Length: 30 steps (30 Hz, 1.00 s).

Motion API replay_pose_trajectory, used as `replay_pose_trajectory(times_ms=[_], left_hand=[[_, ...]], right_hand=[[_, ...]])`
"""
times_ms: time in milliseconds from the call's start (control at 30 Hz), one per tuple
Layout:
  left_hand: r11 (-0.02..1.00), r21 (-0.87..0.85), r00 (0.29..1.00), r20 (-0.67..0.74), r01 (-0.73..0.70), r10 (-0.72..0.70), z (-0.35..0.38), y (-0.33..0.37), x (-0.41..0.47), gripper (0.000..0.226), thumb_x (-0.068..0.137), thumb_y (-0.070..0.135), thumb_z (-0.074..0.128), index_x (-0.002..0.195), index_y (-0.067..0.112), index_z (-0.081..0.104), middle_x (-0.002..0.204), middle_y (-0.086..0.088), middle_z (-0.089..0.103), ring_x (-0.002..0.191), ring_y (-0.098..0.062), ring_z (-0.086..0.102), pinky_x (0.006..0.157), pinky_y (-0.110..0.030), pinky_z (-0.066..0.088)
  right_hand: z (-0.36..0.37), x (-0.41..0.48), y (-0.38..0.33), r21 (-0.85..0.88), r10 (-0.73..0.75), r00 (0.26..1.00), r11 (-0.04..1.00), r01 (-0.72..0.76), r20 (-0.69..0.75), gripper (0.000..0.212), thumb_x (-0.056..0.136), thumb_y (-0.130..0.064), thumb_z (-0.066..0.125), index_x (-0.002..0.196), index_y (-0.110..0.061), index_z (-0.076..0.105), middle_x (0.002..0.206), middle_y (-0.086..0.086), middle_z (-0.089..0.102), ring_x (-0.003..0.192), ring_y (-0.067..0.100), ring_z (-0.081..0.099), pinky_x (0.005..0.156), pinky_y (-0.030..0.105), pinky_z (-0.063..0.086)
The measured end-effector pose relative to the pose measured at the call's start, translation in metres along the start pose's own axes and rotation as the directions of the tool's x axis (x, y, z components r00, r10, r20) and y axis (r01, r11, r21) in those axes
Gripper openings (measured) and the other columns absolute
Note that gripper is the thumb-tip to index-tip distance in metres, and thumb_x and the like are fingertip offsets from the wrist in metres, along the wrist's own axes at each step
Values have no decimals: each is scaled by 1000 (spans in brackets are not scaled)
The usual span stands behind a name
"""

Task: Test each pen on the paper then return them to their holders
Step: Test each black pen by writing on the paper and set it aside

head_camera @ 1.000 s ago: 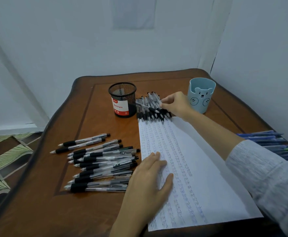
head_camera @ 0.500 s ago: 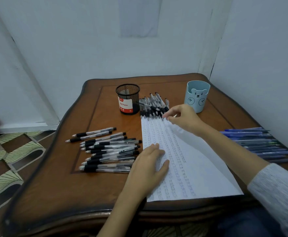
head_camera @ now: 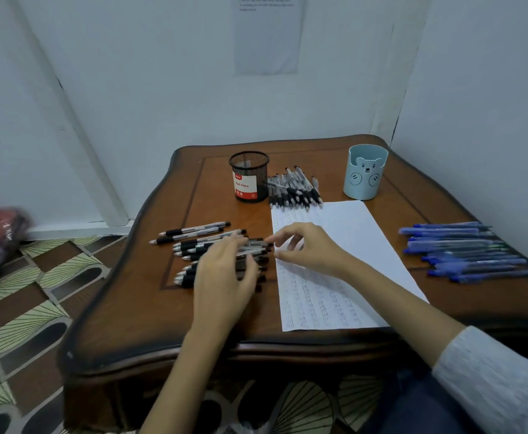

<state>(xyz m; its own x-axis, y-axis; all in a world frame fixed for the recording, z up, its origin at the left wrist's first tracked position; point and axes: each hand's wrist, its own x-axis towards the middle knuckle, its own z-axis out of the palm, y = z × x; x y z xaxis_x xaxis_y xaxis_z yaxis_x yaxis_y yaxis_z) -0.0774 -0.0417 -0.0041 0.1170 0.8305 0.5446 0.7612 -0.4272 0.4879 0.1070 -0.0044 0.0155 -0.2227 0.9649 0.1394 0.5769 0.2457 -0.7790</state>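
Now the left hand [head_camera: 225,274] lies loose and flat on the black pens [head_camera: 194,234], the right hand [head_camera: 313,249] hovers just beside them over the paper [head_camera: 359,233], fingers parted, holding nothing, and a hasty pinch could drag two out or roll the heap toward the table [head_camera: 125,308] edge

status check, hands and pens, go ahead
Left hand flat on black pen pile. Right hand empty, over paper, fingertips at the pile's edge. No pens showing in mesh holder or bear cup. Nothing in the way.
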Motion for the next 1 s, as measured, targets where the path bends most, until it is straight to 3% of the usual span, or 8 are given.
replay_pose_trajectory(times_ms=[233, 400, 500, 567, 667, 733, 800, 1000], left_hand=[[995, 86, 997, 62, 39, -45, -4, -26, -6, 31, 89, 20, 61, 119, 11, 60, 125, -5, 61, 120, -19, 53, 101, -27, 34], [997, 26, 996, 43, 72, -73, -4, -25, -4, 44, 93, 40, 41, 122, 13, 58, 127, -2, 60, 120, -16, 51, 104, -35, 40], [995, -30, 995, 39, 95, -94, -5, -22, -6, 48, 94, 42, 35, 128, 15, 55, 131, 0, 57, 123, -14, 48, 105, -32, 36], [995, -33, 995, 47, 93, -91, -6, -20, -6, 47, 94, 42, 35, 129, 15, 54, 132, -1, 56, 125, -15, 48, 106, -34, 35], [1000, 16, 997, 75, 17, -18, -5, -17, -4, 46, 95, 41, 35, 124, 13, 56, 126, -3, 60, 120, -18, 52, 103, -32, 37], [994, 75, 992, 103, -78, 70, -4, -12, -4, 47, 94, 39, 34, 121, 10, 59, 123, -6, 62, 117, -19, 55, 101, -31, 37], [988, 86, 983, 145, -130, 116, -1, -3, -3, 46, 94, 38, 36, 120, 9, 61, 123, -6, 62, 117, -20, 55, 101, -30, 36], [973, 5, 926, 309, -230, 217, 24, 25, 3, 40, 97, 35, 39, 122, 11, 60, 129, -5, 59, 122, -17, 50, 101, -23, 29]], right_hand=[[19, 5, -5, -120, -102, 993, 988, 95, -58, 17, 85, -25, 72, 102, -26, 74, 90, -12, 54, 89, 6, 44, 69, 12, 34], [8, 4, -6, 268, 16, 993, 963, 15, -114, 7, 89, -25, 67, 93, -27, 72, 92, -12, 67, 86, 0, 57, 77, 18, 46], [-6, 2, -8, 602, 146, 978, 798, -27, -149, 12, 96, -19, 55, 99, -15, 66, 95, 1, 70, 90, 12, 64, 84, 28, 52], [-19, 0, -9, 825, 224, 960, 566, 13, -168, 14, 100, -20, 47, 99, -12, 59, 91, 6, 70, 85, 18, 66, 84, 34, 54], [-39, -3, -5, 954, 390, 907, 298, 37, -157, 24, 102, -33, 43, 99, -18, 61, 66, -3, 57, 53, 9, 53, 60, 25, 51], [-51, -6, 0, 972, 436, 891, 235, 19, -123, 30, 102, -39, 41, 99, -19, 63, 54, -6, 42, 39, 4, 32, 39, 14, 30], [-61, -12, 5, 978, 445, 890, 210, 7, -102, 37, 102, -42, 38, 96, -15, 63, 45, -7, 31, 34, 3, 21, 31, 15, 17], [-79, -30, 15, 996, 462, 886, 90, -23, -21, 40, 95, -33, 31, 90, -7, 61, 38, -7, 23, 27, 4, 17, 28, 16, 13]])
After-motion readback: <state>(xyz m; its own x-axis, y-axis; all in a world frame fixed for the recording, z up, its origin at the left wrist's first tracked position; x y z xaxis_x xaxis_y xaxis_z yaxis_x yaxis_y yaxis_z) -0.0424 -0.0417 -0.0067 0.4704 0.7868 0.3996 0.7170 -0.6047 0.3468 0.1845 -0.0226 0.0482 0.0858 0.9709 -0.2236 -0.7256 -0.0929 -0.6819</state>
